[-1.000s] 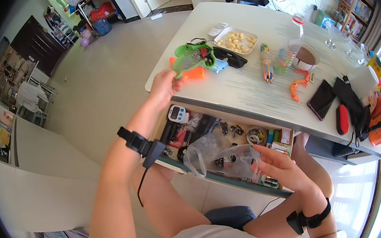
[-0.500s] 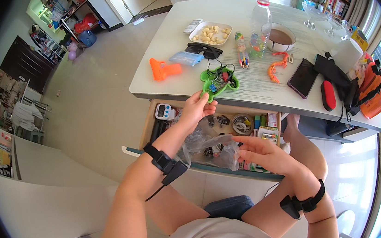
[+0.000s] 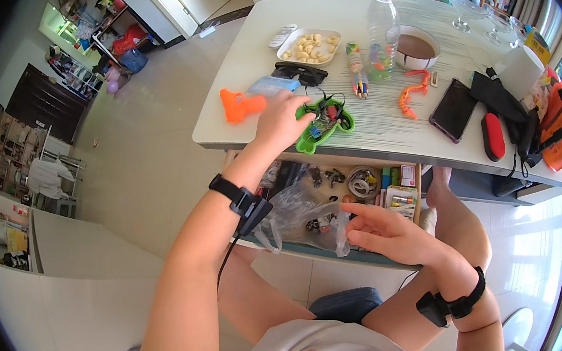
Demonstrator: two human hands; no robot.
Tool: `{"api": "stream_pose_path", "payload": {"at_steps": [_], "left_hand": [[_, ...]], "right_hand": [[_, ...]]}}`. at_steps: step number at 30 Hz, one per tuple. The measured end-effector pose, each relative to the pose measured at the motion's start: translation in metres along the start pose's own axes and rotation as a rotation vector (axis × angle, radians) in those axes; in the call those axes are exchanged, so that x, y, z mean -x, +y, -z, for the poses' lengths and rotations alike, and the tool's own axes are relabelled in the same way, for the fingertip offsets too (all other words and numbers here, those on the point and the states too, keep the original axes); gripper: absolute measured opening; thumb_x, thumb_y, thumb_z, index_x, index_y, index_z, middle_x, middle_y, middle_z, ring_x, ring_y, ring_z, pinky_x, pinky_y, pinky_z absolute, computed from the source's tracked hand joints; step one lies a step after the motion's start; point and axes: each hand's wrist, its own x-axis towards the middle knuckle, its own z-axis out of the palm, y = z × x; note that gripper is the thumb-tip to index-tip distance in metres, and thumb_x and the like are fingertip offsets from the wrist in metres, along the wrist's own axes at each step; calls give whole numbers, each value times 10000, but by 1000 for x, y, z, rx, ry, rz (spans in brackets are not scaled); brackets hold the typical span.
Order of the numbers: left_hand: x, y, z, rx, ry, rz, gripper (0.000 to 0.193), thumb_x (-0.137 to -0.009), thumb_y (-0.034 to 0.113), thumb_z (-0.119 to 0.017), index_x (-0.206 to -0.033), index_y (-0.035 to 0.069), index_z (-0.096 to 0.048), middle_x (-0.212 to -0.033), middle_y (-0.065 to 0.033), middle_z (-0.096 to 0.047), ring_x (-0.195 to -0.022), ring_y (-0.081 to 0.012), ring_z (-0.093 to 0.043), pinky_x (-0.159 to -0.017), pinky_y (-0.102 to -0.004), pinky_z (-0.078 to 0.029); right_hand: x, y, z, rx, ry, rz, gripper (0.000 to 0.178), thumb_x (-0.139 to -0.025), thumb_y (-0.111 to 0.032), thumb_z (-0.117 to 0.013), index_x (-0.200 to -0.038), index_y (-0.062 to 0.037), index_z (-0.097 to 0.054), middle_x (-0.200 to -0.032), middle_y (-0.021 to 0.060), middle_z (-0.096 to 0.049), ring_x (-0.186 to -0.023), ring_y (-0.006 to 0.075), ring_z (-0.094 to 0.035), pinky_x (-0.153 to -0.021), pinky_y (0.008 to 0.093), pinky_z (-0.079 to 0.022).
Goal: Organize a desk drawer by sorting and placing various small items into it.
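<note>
My left hand (image 3: 281,122) reaches over the left side of a green, lobed tray (image 3: 307,147) near the table's front edge. Its fingers curl down among dark wires and small electronic parts (image 3: 331,114) in the tray; what they pinch, if anything, is hidden. Lower down, my right hand (image 3: 393,233) grips the right edge of a clear plastic bag (image 3: 291,208) between thumb and fingers. The bag droops, its mouth spread, over the open drawer (image 3: 419,185). Left of the tray lie an orange toy gun (image 3: 241,104) and a light-blue packet (image 3: 275,83).
Inside the drawer are a coiled cable (image 3: 362,183) and small boxes. On the table stand a clear bottle (image 3: 383,34), a bowl of brown liquid (image 3: 417,48) and a white dish of pale pieces (image 3: 312,47). A phone (image 3: 454,111) and red case (image 3: 493,137) lie right.
My left hand has moved from the tray's front-left rim up and over its left side, fingers now inside. My right hand stays at the bag, which hangs lower and more open.
</note>
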Motion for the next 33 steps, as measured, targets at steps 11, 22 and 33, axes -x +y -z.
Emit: {"api": "stream_pose_path", "payload": {"at_steps": [11, 22, 33], "left_hand": [[-29, -11, 22, 604, -32, 341, 206, -815, 180, -616, -910, 0, -642, -755, -31, -635, -696, -62, -555, -627, -194, -435], [-27, 24, 50, 794, 16, 311, 223, -805, 193, -623, -894, -12, -637, -754, -38, -638, -709, -74, -570, -647, -197, -443], [-16, 10, 20, 733, -194, 391, 400, -841, 381, -544, -781, -4, -635, -656, -51, -602, -589, -94, -531, -565, -233, -425]], "right_hand": [[-8, -2, -2, 64, -3, 44, 512, -866, -215, -534, -1284, 7, -339, -936, 62, -571, -849, 109, -510, -738, 237, -422], [-14, 1, -5, 87, -26, 33, 528, -870, -244, -530, -1292, 4, -331, -917, 56, -566, -828, 109, -504, -736, 235, -418], [-12, -1, -4, 72, -20, 38, 524, -872, -240, -528, -1292, 3, -331, -914, 59, -565, -834, 108, -512, -744, 236, -425]]}}
